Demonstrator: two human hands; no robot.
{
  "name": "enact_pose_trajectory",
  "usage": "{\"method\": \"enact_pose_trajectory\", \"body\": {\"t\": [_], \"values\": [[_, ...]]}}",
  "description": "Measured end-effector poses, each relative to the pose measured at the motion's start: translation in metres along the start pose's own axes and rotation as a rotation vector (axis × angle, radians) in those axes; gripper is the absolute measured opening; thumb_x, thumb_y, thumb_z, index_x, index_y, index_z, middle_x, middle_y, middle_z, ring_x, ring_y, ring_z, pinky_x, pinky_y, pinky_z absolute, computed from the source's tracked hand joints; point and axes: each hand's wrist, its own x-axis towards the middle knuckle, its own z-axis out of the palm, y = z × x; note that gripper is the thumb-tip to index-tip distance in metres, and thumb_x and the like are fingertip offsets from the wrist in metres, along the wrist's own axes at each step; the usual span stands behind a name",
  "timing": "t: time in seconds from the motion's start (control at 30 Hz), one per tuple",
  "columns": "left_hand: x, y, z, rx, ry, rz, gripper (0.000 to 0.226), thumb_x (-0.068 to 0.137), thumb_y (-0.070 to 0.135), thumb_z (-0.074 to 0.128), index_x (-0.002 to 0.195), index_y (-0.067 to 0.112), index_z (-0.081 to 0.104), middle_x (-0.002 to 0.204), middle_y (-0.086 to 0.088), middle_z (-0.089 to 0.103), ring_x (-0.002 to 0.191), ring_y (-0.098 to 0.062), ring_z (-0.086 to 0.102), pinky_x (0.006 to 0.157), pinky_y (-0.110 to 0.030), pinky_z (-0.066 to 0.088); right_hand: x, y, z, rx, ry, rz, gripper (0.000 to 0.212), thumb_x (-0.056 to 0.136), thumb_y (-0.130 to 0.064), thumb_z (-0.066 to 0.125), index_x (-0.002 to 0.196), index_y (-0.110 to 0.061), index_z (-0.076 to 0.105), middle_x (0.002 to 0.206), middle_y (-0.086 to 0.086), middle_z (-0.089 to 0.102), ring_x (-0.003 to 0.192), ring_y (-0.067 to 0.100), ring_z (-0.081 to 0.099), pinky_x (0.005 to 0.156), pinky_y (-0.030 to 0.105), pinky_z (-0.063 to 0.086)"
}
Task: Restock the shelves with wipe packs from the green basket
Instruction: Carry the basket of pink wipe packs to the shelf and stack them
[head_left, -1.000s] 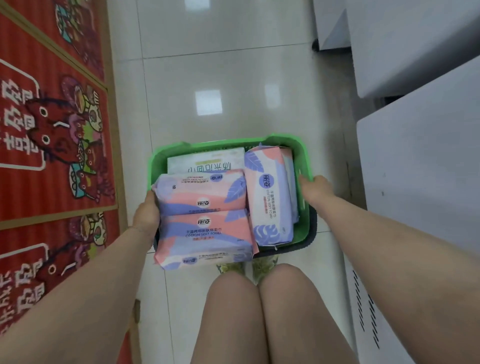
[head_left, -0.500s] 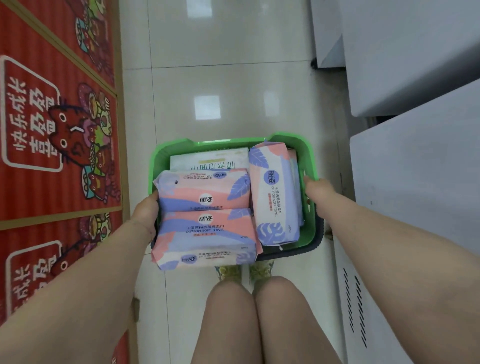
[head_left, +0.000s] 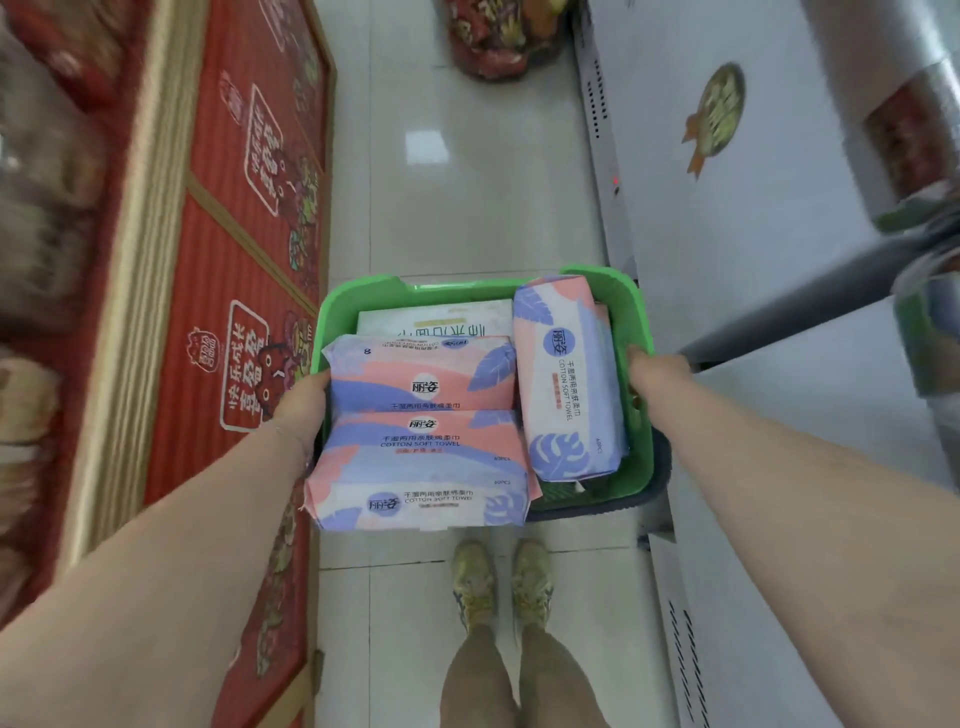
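At arm's length, right hand (head_left: 657, 370) is curling fingers over green basket (head_left: 467, 288) rim — left hand (head_left: 304, 402) fingers hidden; wipe packs (head_left: 423, 387): "COTTON SOFT TOWEL".

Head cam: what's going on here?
A person stands in a shop aisle holding the green basket by its sides, with the left hand at the left rim and the right hand at the right rim. The basket is loaded with pink-and-purple wipe packs, and a white pack lies at its far end. A red display runs along their left and a white cabinet along their right. No pack is out of the basket yet.
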Motion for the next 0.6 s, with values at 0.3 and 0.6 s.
{"method": "enact_pose_trajectory", "body": {"t": [0.3, 0.6], "values": [[-0.054, 0.151, -0.028, 0.353, 0.142, 0.340, 0.030, 0.099, 0.013, 0.042, 0.108, -0.008, 0.062, 0.091, -0.024, 0.062, 0.079, -0.035, 0.056, 0.071, -0.037, 0.043, -0.055, -0.138, -0.074, -0.003, 0.000, -0.214, 0.058, 0.090, -0.051, 0.046, 0.122, -0.004, 0.055, 0.124, 0.019, 0.057, 0.109, 0.035, 0.057, 0.097, 0.042, 0.047], [-0.084, 0.300, -0.022, 0.867, 0.284, 0.491, 0.037, 0.102, 0.013, 0.036, 0.137, 0.002, 0.043, 0.136, -0.019, 0.052, 0.123, -0.031, 0.051, 0.090, -0.032, 0.041, -0.060, -0.277, -0.120, -0.022, 0.049, -0.420, 0.052, 0.094, -0.039, 0.050, 0.121, 0.006, 0.053, 0.124, 0.026, 0.056, 0.112, 0.039, 0.057, 0.096, 0.044, 0.046]]}}
